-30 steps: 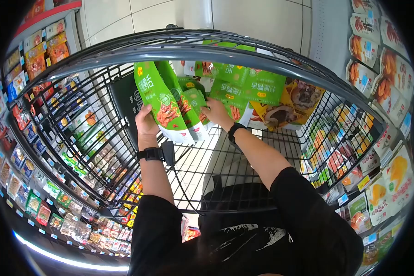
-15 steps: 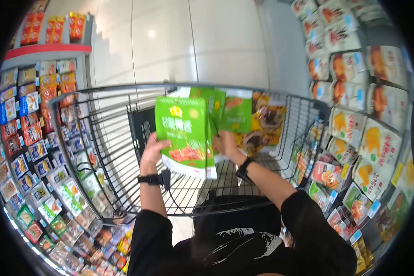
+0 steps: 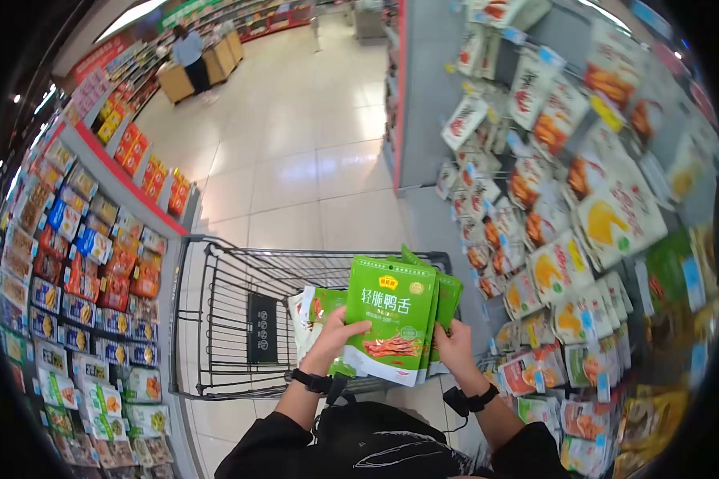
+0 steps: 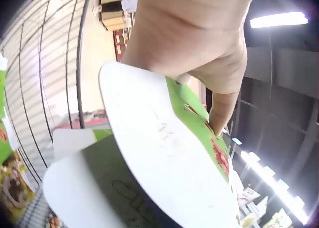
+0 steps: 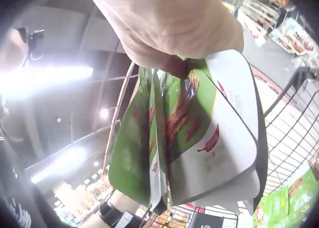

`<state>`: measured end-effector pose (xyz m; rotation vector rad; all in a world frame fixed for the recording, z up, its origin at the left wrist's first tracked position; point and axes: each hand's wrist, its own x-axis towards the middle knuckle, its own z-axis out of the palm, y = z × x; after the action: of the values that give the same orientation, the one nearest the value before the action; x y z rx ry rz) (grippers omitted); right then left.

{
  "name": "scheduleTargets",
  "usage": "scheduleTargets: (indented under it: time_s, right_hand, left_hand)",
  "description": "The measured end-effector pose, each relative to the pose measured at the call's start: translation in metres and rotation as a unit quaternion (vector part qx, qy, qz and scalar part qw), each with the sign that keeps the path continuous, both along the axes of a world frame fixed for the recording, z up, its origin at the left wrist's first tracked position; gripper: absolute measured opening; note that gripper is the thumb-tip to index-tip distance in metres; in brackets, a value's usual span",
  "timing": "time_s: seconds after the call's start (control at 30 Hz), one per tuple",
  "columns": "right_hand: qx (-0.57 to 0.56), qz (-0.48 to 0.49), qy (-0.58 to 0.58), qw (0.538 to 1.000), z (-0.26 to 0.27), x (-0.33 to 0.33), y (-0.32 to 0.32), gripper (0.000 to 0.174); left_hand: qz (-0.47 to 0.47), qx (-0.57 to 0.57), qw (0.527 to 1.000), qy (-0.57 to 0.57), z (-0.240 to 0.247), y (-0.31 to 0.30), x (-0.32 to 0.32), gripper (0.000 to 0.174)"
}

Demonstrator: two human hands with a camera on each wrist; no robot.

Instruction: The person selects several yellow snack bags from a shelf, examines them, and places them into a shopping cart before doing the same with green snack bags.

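Several green and white food bags (image 3: pixel 391 315) are held together upright above the near side of a shopping cart (image 3: pixel 240 391). The left hand (image 3: pixel 332 339) grips the front bag's left edge, thumb across its face. At the stack's right edge the right hand (image 3: pixel 455 350) pinches the bags behind. The left wrist view shows the left hand (image 4: pixel 194 38) over the white lower ends of the bags (image 4: pixel 154 128). In the right wrist view the right hand (image 5: pixel 174 28) holds several bags (image 5: pixel 199 143) fanned slightly apart; its fingertips are partly hidden.
More green bags (image 3: pixel 324 303) lie in the cart beside a black panel (image 3: pixel 262 327). Packed shelves (image 3: pixel 96 279) stand at the left, and hanging bags (image 3: pixel 551 271) line the right. Tiled floor (image 3: pixel 287 191) stretches ahead, with a person (image 3: pixel 189 56) by wooden counters (image 3: pixel 220 57) far off.
Both hands have raised the green bags and brought them rightward and closer together in the head view. That view has tilted up and turned, showing the aisle ahead; the cart now appears further left.
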<state>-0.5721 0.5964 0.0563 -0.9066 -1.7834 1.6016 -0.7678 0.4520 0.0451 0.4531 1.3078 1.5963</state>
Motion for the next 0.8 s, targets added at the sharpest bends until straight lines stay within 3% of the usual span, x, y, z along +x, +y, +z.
scheduleTargets:
  time_s: [0.1, 0.27, 0.33, 0.37, 0.4, 0.53, 0.67, 0.8]
  right_hand:
    - [0.064, -0.095, -0.029, 0.993, 0.006, 0.08, -0.021, 0.011]
    - [0.038, -0.24, -0.031, 0.97, 0.031, 0.209, -0.077, 0.012]
    - [0.107, -0.266, -0.016, 0.958, 0.037, 0.247, -0.098, 0.013]
    - [0.034, -0.286, 0.023, 0.957, 0.014, 0.269, -0.108, 0.013]
    - [0.032, -0.31, 0.022, 0.95, 0.017, 0.285, -0.121, 0.013]
    - [-0.027, -0.374, 0.051, 0.926, 0.026, 0.333, -0.154, 0.016]
    - [-0.027, -0.392, 0.068, 0.917, 0.023, 0.364, -0.183, 0.013]
    - [-0.055, -0.407, 0.116, 0.904, 0.021, 0.37, -0.201, 0.012]
  left_hand:
    - [-0.036, 0.053, 0.998, -0.019, 0.017, 0.016, 0.075, 0.032]
    - [-0.142, 0.08, 0.981, -0.108, 0.019, 0.032, 0.2, 0.039]
    - [-0.213, 0.06, 0.968, -0.117, 0.02, 0.031, 0.237, 0.041]
    - [-0.276, 0.046, 0.95, -0.137, 0.016, 0.031, 0.256, 0.043]
    - [-0.334, 0.032, 0.929, -0.157, 0.011, 0.032, 0.273, 0.045]
    - [-0.45, -0.006, 0.869, -0.208, -0.004, 0.035, 0.325, 0.051]
    - [-0.512, -0.024, 0.843, -0.163, 0.008, 0.032, 0.355, 0.056]
    - [-0.55, -0.05, 0.82, -0.149, -0.009, 0.035, 0.358, 0.062]
